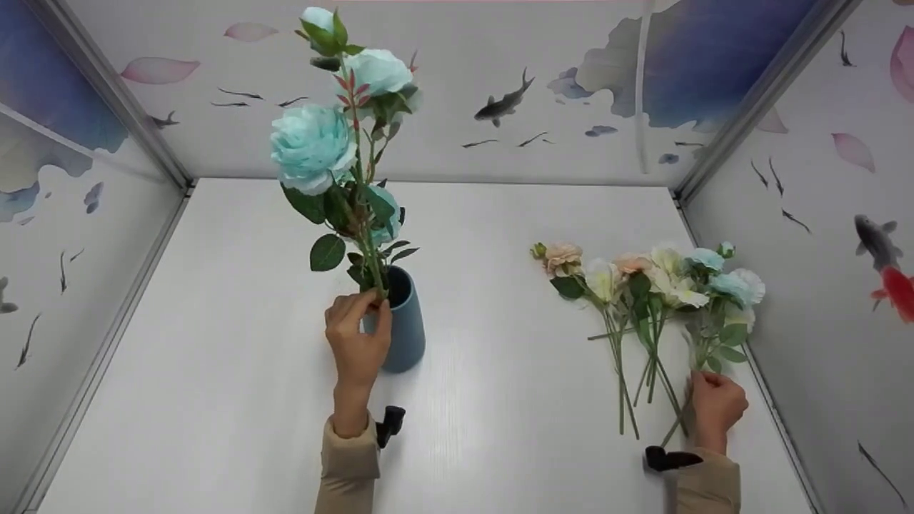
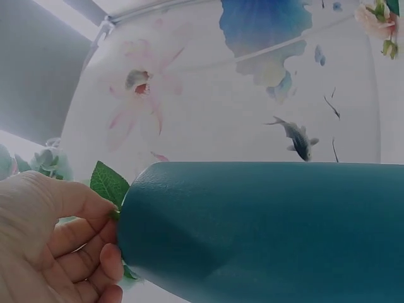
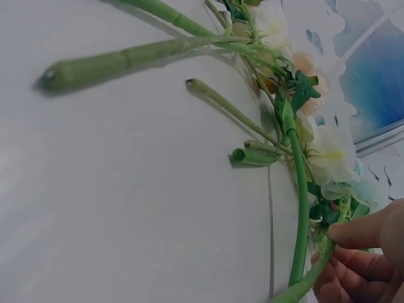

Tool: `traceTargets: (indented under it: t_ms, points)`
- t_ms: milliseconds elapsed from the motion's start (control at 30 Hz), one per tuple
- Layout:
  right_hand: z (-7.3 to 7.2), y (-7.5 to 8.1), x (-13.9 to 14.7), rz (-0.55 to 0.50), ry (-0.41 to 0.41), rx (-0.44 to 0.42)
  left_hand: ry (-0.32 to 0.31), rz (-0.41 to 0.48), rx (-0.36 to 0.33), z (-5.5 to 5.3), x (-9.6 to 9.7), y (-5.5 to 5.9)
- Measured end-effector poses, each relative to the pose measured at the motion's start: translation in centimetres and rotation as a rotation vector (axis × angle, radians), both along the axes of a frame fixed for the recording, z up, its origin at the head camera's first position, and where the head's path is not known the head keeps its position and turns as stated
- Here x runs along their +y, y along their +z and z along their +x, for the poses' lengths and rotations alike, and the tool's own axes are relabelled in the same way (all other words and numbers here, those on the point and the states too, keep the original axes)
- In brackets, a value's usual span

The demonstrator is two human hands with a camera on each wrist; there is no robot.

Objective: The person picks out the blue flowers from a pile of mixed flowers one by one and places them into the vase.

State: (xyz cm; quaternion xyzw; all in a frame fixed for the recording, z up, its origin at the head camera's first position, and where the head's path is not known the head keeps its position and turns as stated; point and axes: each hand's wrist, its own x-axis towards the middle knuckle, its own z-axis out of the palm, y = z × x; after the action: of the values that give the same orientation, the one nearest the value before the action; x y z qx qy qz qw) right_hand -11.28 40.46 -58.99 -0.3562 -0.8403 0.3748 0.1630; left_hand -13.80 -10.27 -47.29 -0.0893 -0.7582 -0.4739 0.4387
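A blue vase point(image 1: 405, 332) stands upright on the white table, left of centre. My left hand point(image 1: 359, 339) is at its mouth and pinches the stem of the tall turquoise artificial flowers point(image 1: 312, 148), whose lower ends are hidden by the vase and hand. In the left wrist view, thumb and fingers meet at the rim of the vase point(image 2: 252, 227), beside a green leaf point(image 2: 109, 183). Over at the right, my right hand point(image 1: 717, 405) pinches the green stem point(image 3: 309, 278) of a pale blue and white flower spray point(image 1: 739, 287) lying on the table.
Several loose artificial flowers in peach point(image 1: 563, 258) and white point(image 1: 670, 275) lie beside the right hand, their stems crossing and pointing toward the front. Printed panels with fish and petals wall the table point(image 1: 500, 428) at the back and both sides.
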Motion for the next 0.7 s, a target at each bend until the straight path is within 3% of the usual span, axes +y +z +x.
traceTargets:
  t_ms: [133,433,700]
  points:
    - [-0.08,-0.14,0.04,0.007,-0.006,0.001,0.01,-0.006,-0.02,0.0,0.02,-0.52]
    - [-0.35,-0.32,0.02,0.021,-0.018,-0.006,0.022,-0.068,-0.071,-0.13,-0.06,-0.51]
    - [-0.32,-0.23,-0.01,0.031,-0.008,-0.004,0.09,-0.101,-0.065,-0.38,0.21,-0.2]
